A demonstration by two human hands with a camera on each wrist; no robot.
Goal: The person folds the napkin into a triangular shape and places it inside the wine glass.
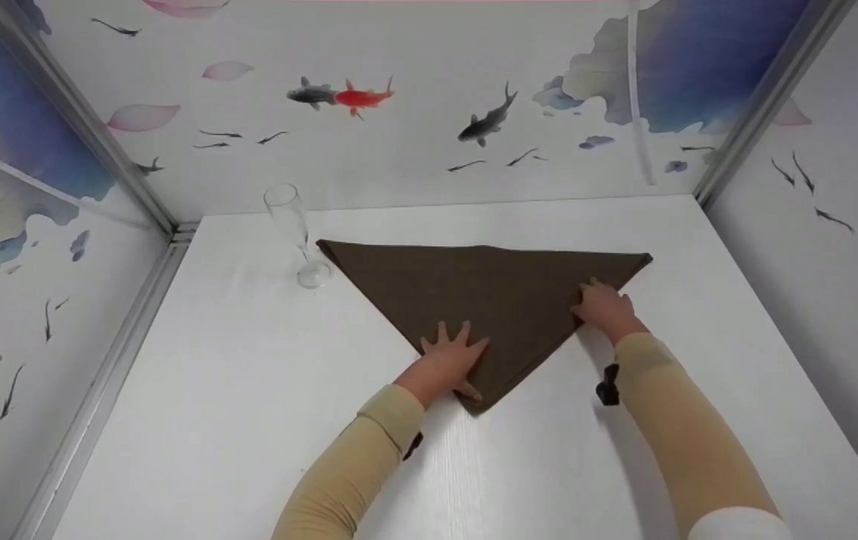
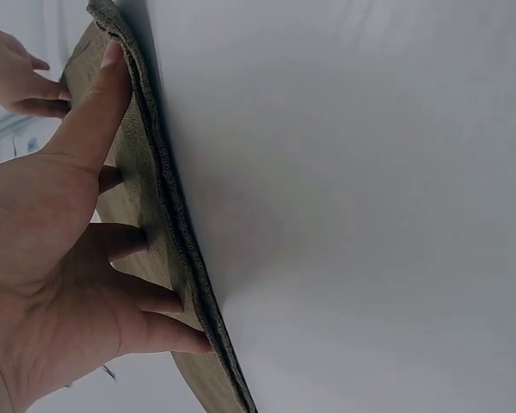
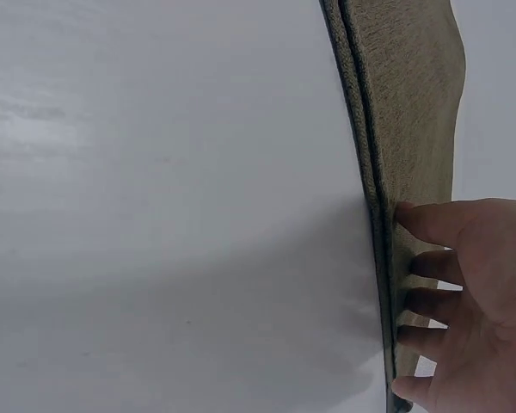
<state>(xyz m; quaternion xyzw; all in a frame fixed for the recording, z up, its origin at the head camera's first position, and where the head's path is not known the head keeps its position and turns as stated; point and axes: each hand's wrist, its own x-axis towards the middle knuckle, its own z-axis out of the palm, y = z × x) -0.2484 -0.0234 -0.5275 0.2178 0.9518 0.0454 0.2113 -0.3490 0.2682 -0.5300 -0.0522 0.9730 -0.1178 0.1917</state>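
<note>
A brown cloth napkin [image 1: 474, 292], folded into a triangle, lies flat on the white table with its long edge at the back and one corner toward the person. My left hand [image 1: 448, 360] rests on it near that front corner, fingers spread. In the left wrist view, the thumb and fingertips of the left hand [image 2: 60, 249] touch the cloth [image 2: 138, 163] along its layered edge. On the napkin's right side, my right hand [image 1: 607, 309] presses its fingertips beside the slanting edge. The right wrist view shows the right hand [image 3: 477, 292] with fingers extended onto the cloth [image 3: 408, 103].
A clear stemmed glass [image 1: 314, 274] stands at the back left, close to the napkin's left corner. White panels printed with fish and petals [image 1: 399, 165] enclose the table [image 1: 234, 390] at the back and both sides, joined by metal corner posts [image 1: 766, 112].
</note>
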